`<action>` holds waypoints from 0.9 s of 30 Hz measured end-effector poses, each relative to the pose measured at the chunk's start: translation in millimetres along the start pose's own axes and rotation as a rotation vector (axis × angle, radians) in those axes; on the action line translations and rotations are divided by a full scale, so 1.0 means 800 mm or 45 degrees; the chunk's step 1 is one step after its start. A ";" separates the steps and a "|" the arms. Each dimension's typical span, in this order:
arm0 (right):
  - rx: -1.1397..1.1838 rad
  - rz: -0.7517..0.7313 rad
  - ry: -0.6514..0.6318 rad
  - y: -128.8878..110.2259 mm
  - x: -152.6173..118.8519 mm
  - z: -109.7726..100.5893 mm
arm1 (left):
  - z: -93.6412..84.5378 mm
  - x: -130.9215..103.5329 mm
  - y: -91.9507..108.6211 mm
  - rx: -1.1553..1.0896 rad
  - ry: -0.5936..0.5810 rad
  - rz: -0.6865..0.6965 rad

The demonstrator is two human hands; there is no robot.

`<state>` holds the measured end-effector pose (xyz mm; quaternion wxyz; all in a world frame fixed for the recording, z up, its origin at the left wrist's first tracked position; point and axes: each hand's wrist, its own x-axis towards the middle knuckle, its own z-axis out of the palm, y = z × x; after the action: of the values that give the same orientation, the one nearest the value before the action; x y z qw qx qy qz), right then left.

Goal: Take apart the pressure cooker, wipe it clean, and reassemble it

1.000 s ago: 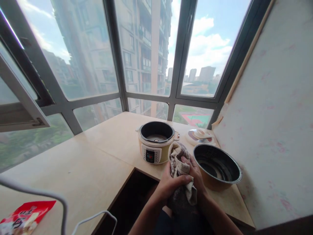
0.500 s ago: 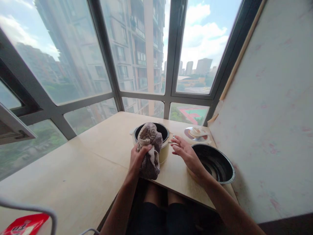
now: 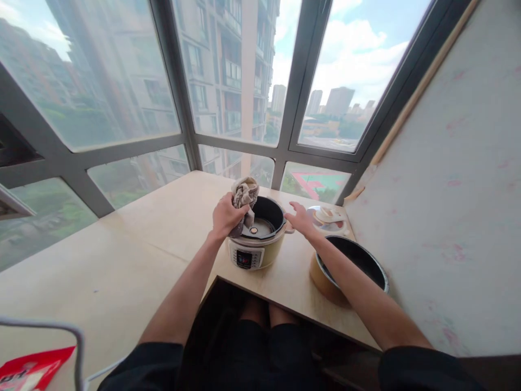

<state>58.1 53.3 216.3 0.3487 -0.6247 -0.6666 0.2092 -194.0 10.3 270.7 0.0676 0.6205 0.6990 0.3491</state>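
Observation:
A bunched grey-brown and cream cloth (image 3: 245, 196) is gripped in my left hand (image 3: 228, 215), held over the left rim of the electric cooker (image 3: 273, 255). The cooker stands uncovered at the counter's edge, its control panel facing me and its dark, round interior showing a small disc at the bottom. My right hand (image 3: 300, 219) is beside the cooker's right rim and handle, fingers apart and nothing in them. Whether its fingertips touch the rim, I cannot tell. Below my right forearm sits the black-lined inner pot (image 3: 325, 274).
A lid (image 3: 325, 214) lies behind the inner pot, near the papered wall (image 3: 456, 206). Windows (image 3: 240, 146) border the wooden counter (image 3: 134, 239). At the lower left are a red packet (image 3: 38, 369) and a white cable (image 3: 79, 347).
My left hand has carried the cloth forward to the cooker's left rim, uncovering the control panel. My right hand has moved forward to the cooker's right side. The view has shifted slightly.

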 end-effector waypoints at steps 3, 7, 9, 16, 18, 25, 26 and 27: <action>-0.071 0.080 -0.098 0.008 0.011 0.010 | 0.023 -0.002 -0.002 0.110 -0.148 -0.018; -0.120 0.084 -0.147 0.020 0.003 0.024 | 0.036 -0.003 -0.005 0.208 -0.222 0.002; -0.159 0.083 -0.123 0.023 -0.002 0.029 | 0.037 -0.001 -0.004 0.266 -0.276 0.017; -0.333 0.160 -0.195 0.014 0.004 0.019 | 0.043 0.009 0.002 0.423 -0.482 -0.006; -0.440 0.180 -0.314 0.009 0.011 0.012 | 0.044 0.010 0.003 0.439 -0.481 -0.017; -0.548 0.131 -0.373 0.016 0.044 0.024 | 0.038 0.007 0.004 0.465 -0.491 -0.025; -0.482 0.083 -0.370 0.019 0.048 0.028 | 0.037 0.007 0.005 0.474 -0.503 -0.031; -0.401 0.038 -0.380 0.023 0.052 0.031 | 0.037 0.007 0.006 0.487 -0.515 -0.035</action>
<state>53.6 100.3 194.8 0.1411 -0.6433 -0.7261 0.1975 -176.0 27.5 253.3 0.0922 0.6693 0.7330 0.0790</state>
